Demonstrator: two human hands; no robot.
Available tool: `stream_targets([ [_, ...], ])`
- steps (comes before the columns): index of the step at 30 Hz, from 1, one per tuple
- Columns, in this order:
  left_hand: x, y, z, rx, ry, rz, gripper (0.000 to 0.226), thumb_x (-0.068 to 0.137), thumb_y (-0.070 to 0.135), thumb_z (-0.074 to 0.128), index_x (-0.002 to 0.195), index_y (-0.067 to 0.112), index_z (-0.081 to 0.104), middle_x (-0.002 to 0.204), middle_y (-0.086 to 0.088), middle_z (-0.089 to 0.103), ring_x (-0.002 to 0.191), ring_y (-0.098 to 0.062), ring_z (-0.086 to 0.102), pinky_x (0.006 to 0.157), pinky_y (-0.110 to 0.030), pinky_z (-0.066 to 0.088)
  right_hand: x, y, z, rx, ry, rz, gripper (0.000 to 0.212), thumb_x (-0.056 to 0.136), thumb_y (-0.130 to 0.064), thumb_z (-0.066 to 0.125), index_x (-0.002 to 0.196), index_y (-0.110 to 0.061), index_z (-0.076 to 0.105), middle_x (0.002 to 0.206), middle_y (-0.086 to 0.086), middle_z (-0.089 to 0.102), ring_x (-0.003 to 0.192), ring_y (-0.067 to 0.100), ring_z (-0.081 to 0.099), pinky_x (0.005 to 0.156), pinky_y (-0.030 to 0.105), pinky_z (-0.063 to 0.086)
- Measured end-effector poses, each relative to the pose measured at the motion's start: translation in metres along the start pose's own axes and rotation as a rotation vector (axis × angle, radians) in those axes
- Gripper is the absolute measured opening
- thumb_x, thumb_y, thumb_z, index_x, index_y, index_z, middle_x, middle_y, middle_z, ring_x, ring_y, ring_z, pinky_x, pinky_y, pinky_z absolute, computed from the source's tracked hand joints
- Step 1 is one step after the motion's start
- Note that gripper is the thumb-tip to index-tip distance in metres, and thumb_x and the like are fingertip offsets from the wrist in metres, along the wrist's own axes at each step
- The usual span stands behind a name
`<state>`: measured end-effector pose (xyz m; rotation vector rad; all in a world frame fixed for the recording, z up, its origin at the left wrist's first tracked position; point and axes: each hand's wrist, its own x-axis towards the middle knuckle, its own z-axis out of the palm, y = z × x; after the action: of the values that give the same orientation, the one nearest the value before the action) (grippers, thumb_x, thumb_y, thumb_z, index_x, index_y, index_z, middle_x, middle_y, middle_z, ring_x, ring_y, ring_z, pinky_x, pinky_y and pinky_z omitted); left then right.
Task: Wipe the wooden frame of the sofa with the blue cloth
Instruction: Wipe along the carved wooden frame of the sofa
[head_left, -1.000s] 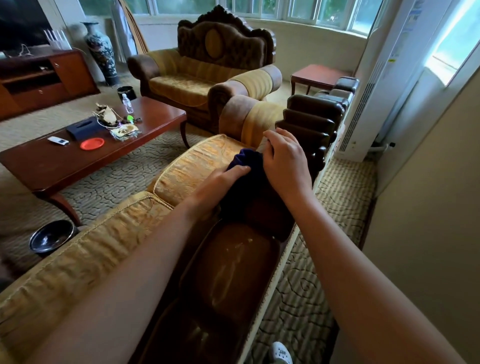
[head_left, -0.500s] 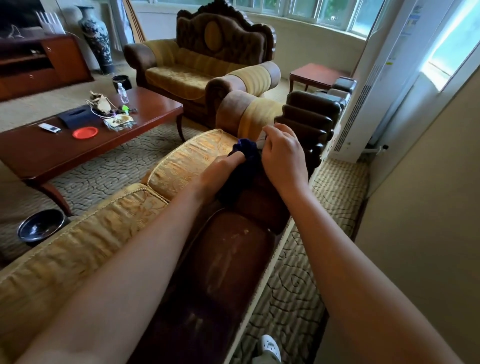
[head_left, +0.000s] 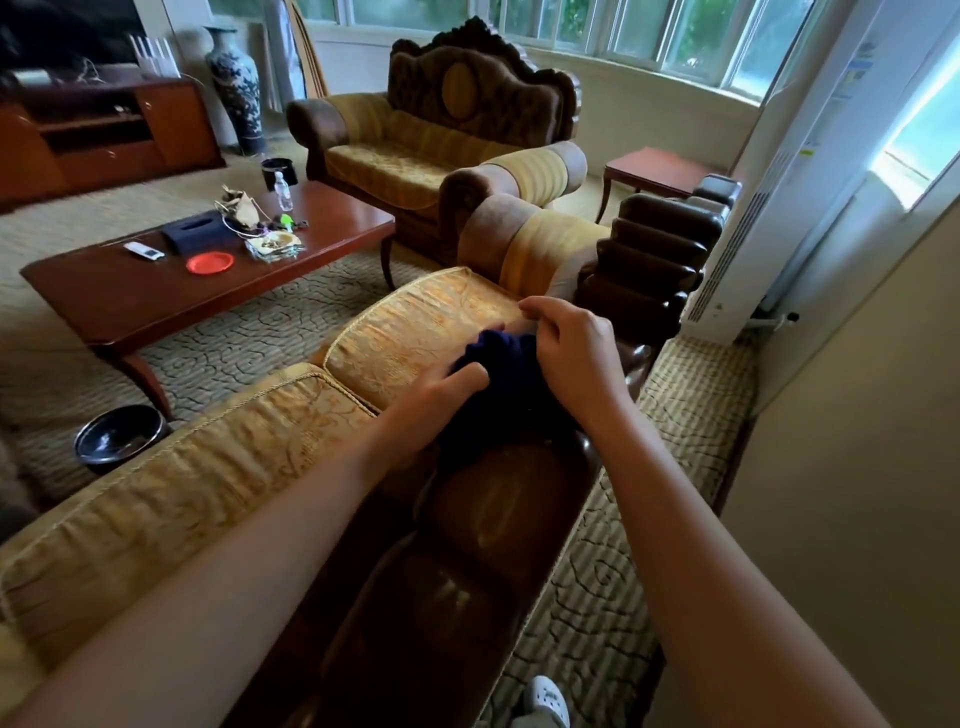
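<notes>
The cloth (head_left: 498, 384), dark blue and bunched, lies on top of the sofa's wooden frame (head_left: 498, 514), on the back rail just behind the gold cushion (head_left: 421, 332) and near the carved dark arm end (head_left: 649, 265). Both hands are on it. The left hand (head_left: 441, 389) comes in from the cushion side with its fingers (head_left: 467, 371) curled into the cloth's near edge, gripping it. The right hand (head_left: 576, 353) sits over the far side of the cloth, its fingers (head_left: 540, 312) bent and drawn together at the cloth's upper edge; they seem to pinch the fabric, though the tips are partly hidden behind the knuckles. Below the cloth the frame's polished brown wood shows pale dusty streaks.

A second gold cushion (head_left: 171, 499) lies along the sofa back nearer the camera. Behind the sofa, patterned carpet (head_left: 613, 597) runs to a beige wall (head_left: 857, 493), and a white shoe (head_left: 548, 699) shows at the bottom edge.

Beyond the sofa stands a low wooden table (head_left: 130, 296) carrying a red dish (head_left: 210, 262), a dark tissue box (head_left: 193, 228), a remote (head_left: 144, 251), a small bottle (head_left: 283, 191) and some clutter. A black bowl (head_left: 119, 439) sits on the floor by its leg. Farther off are a loveseat (head_left: 441, 130), a tall vase (head_left: 234, 83), a wooden cabinet (head_left: 104, 135) and a side table (head_left: 654, 169) under the windows.
</notes>
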<state>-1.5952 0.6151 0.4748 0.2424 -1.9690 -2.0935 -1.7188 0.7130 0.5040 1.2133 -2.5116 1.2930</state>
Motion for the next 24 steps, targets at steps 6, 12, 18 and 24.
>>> stream_targets([
  [6, 0.016, -0.007, 0.005, -0.021, 0.152, -0.157, 0.023, 0.099, 0.018, 0.036, 0.092, 0.02, 0.059, 0.083, 0.001, 0.066, 0.082, -0.009, 0.063, 0.073, -0.019, 0.049, -0.003, -0.008, 0.029, -0.169, 0.054, -0.078, 0.036, 0.087, -0.01, 0.043, 0.11, -0.015, 0.07, 0.101, 0.007, 0.072, 0.095, 0.022, 0.065, 0.105, 0.044, 0.033],
  [12, 0.01, -0.01, -0.006, -0.111, 0.077, -0.287, 0.031, 0.098, 0.022, 0.035, 0.107, 0.008, 0.061, 0.093, -0.011, 0.061, 0.087, -0.022, 0.058, 0.075, -0.03, 0.046, 0.001, -0.011, 0.035, -0.262, 0.07, -0.022, 0.036, 0.09, -0.013, 0.042, 0.113, -0.017, 0.068, 0.102, 0.003, 0.072, 0.098, 0.019, 0.063, 0.11, 0.04, 0.027],
  [18, -0.031, -0.018, -0.024, -0.127, 0.045, -0.316, 0.023, 0.097, 0.016, 0.037, 0.079, 0.013, 0.053, 0.061, 0.002, 0.055, 0.051, -0.009, 0.052, 0.048, -0.02, 0.04, 0.0, -0.013, 0.033, -0.059, 0.116, -0.031, 0.04, 0.083, -0.014, 0.04, 0.108, -0.01, 0.071, 0.098, 0.003, 0.073, 0.093, 0.017, 0.066, 0.098, 0.042, 0.044],
  [24, -0.022, -0.009, -0.012, -0.097, 0.117, -0.15, 0.01, 0.085, 0.017, 0.05, 0.081, 0.012, 0.058, 0.068, -0.003, 0.058, 0.058, -0.014, 0.056, 0.053, -0.023, 0.042, -0.002, -0.01, 0.023, 0.091, 0.231, 0.008, 0.028, 0.093, -0.004, 0.046, 0.109, -0.008, 0.069, 0.098, -0.005, 0.068, 0.087, -0.002, 0.06, 0.077, -0.001, 0.04],
])
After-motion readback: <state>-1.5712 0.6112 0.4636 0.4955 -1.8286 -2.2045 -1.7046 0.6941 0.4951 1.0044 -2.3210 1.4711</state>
